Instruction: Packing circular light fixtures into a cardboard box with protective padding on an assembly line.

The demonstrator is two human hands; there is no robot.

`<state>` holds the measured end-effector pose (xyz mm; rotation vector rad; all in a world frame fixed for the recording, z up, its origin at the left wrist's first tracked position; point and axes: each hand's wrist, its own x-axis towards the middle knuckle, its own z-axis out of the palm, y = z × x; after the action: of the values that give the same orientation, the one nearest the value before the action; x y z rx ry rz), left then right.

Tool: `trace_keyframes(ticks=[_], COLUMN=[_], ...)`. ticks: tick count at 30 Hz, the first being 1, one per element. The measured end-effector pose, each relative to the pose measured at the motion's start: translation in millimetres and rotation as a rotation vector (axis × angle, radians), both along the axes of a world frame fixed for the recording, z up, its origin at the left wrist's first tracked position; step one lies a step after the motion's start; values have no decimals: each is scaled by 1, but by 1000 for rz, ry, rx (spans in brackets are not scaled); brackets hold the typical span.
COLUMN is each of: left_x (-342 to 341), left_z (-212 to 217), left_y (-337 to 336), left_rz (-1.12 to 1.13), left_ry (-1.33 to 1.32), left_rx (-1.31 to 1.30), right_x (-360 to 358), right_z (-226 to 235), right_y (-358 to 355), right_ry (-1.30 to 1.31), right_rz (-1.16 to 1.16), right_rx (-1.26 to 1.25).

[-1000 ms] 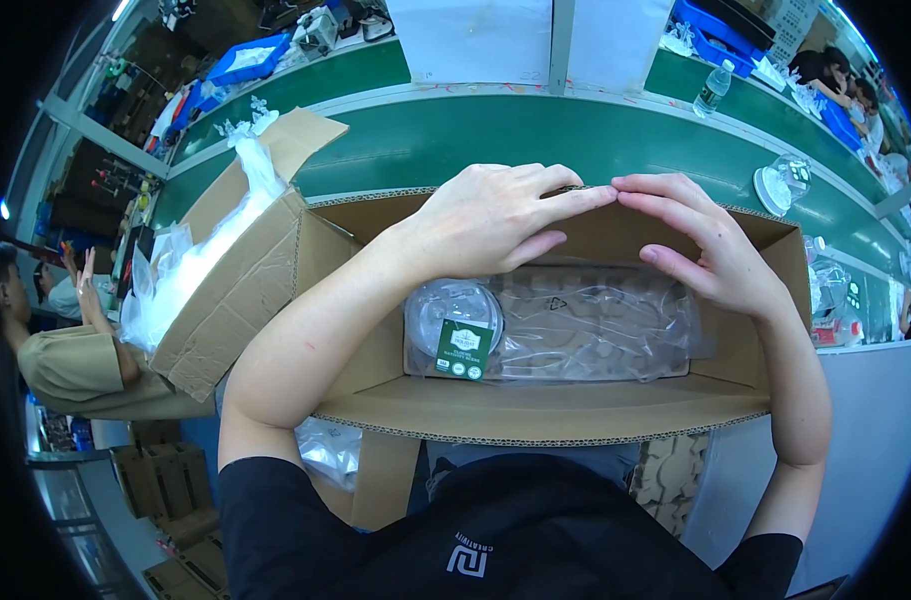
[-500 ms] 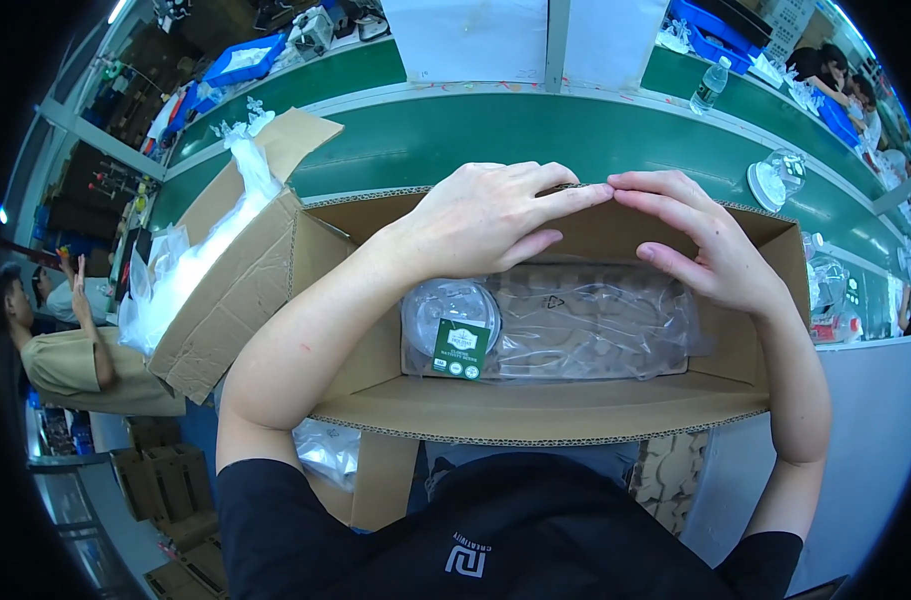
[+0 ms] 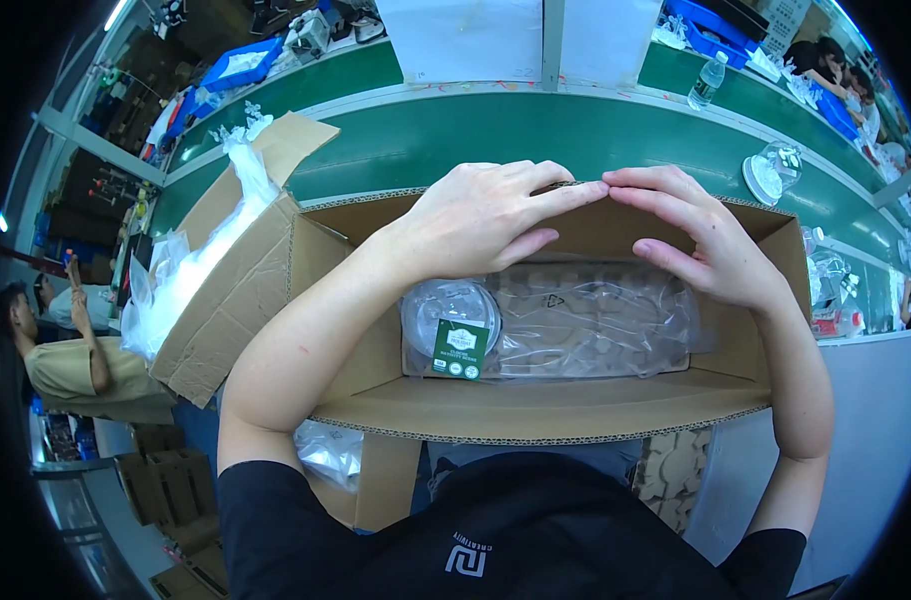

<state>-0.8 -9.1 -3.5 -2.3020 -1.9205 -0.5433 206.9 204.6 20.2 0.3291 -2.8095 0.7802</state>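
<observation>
An open brown cardboard box [image 3: 535, 412] stands in front of me against a green conveyor belt [image 3: 475, 130]. My left hand [image 3: 480, 215] and my right hand [image 3: 695, 235] both lie flat on the box's far flap [image 3: 595, 225], fingertips meeting in the middle. Under my hands, inside the box, lies a clear plastic bag of parts [image 3: 585, 320] over a cardboard insert. A round clear container with a green label [image 3: 453, 325] lies at the bag's left end.
A second open cardboard box [image 3: 230, 270] with a white plastic liner leans at my left. Clear lids [image 3: 770, 170] and a water bottle [image 3: 705, 80] stand on the belt. A seated person [image 3: 70, 350] is at far left; blue bins [image 3: 240, 62] sit behind.
</observation>
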Motion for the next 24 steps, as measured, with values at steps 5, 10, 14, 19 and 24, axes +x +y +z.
trace_keyframes(ticks=[5, 10, 14, 19, 24], left_x=[1, -1, 0, 1, 0], left_z=[2, 0, 2, 3, 2], left_y=[1, 2, 3, 2, 3], left_rz=[0, -11, -11, 7, 3], left_ry=[-11, -25, -11, -23, -25], left_rx=[-16, 5, 21, -30, -29], right_x=[1, 0, -1, 0, 0], right_z=[0, 0, -2, -1, -2], right_y=[1, 1, 2, 1, 2], right_ry=[0, -9, 3, -7, 7], right_rz=[-3, 4, -3, -11, -2], right_rx=[-3, -5, -2, -5, 3])
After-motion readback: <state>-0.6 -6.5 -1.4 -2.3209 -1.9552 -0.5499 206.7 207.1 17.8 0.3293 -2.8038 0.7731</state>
